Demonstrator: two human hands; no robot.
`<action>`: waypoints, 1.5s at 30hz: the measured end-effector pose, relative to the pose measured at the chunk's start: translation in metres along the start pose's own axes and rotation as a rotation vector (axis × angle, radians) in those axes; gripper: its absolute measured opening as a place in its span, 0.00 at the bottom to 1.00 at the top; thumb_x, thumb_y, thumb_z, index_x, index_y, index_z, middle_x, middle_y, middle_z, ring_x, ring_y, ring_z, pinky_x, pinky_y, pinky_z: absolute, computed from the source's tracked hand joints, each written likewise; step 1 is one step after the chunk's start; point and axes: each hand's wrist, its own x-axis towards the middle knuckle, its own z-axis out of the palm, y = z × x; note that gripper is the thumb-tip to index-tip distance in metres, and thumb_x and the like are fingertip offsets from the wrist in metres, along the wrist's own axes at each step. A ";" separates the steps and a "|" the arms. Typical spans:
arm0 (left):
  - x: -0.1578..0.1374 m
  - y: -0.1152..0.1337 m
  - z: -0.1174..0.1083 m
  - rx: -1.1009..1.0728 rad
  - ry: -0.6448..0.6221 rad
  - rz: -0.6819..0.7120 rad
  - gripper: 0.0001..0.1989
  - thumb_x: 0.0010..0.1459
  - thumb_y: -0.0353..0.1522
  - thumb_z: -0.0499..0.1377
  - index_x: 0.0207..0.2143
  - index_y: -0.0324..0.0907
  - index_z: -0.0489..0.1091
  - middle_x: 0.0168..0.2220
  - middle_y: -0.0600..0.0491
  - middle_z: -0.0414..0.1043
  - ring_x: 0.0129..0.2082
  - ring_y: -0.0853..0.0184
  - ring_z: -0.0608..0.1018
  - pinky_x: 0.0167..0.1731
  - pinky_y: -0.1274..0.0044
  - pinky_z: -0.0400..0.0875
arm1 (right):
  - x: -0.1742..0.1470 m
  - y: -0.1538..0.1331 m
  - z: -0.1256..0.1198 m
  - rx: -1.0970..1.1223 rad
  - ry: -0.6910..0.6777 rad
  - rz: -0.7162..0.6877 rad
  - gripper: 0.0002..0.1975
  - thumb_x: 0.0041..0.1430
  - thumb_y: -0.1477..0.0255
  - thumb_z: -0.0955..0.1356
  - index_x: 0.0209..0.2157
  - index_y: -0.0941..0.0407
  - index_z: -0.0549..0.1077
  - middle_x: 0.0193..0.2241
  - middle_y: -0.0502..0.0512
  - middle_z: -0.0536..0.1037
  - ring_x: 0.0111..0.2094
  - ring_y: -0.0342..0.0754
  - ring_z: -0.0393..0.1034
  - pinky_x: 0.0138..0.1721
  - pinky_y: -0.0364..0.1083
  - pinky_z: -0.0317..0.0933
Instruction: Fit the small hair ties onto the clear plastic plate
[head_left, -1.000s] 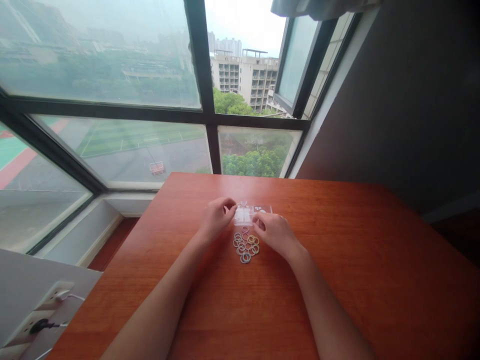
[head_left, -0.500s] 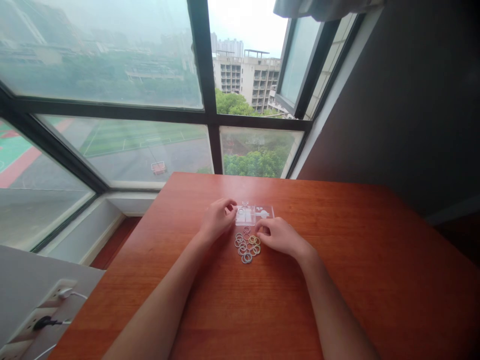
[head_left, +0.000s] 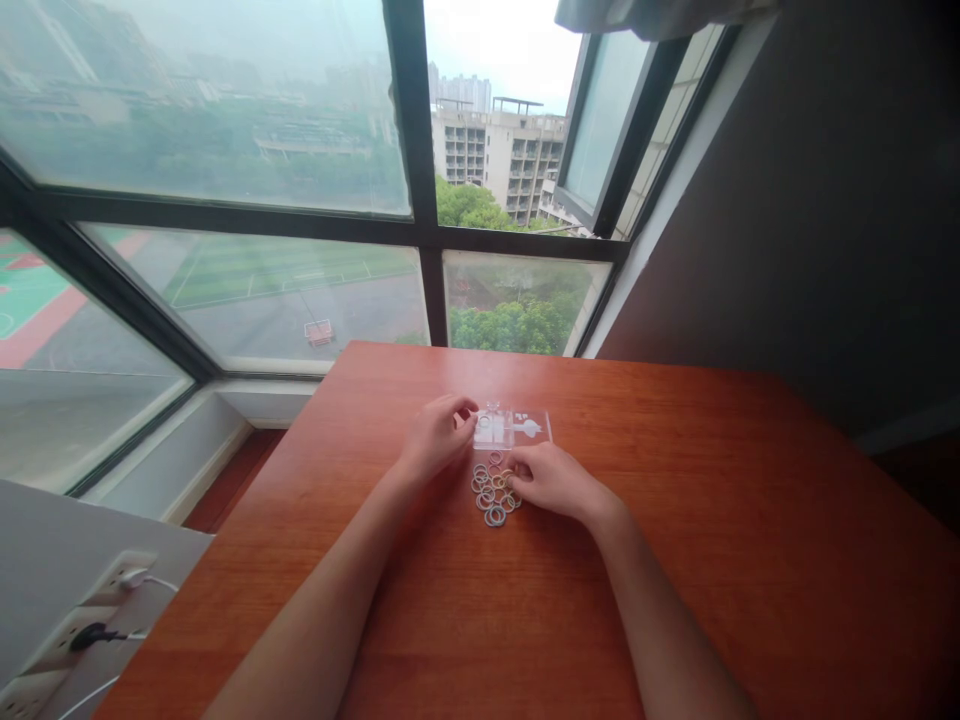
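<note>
A small clear plastic box (head_left: 493, 432) lies opened out on the table, with a white printed shape on its right half. My left hand (head_left: 439, 437) is closed at the box's left edge, thumb and fingers pinching it. One ring shows inside the left half. Just in front of the box is a loose pile of small hair ties (head_left: 486, 496), grey-blue, pink and yellow. My right hand (head_left: 551, 478) reaches into the pile's right side, its thumb and fingertips pinched at a yellow hair tie (head_left: 505, 479). The fingers partly cover the yellow ones.
The reddish-brown wooden table (head_left: 480, 620) extends around both forearms. Behind its far edge stand dark-framed windows (head_left: 431, 236). At the lower left a wall socket strip (head_left: 82, 630) has plugs and white cables. A dark wall (head_left: 810, 220) rises at the right.
My right hand has moved slightly left and onto the yellow hair ties, its fingers closing together. My left hand stays at the box. The whole view has shifted a little.
</note>
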 end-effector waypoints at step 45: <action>-0.001 0.003 -0.003 0.013 -0.040 0.026 0.07 0.53 0.29 0.57 0.33 0.42 0.74 0.31 0.53 0.76 0.28 0.69 0.74 0.29 0.79 0.66 | 0.002 0.006 -0.008 -0.086 0.125 0.091 0.07 0.57 0.72 0.65 0.35 0.52 0.77 0.27 0.49 0.76 0.27 0.42 0.66 0.28 0.40 0.50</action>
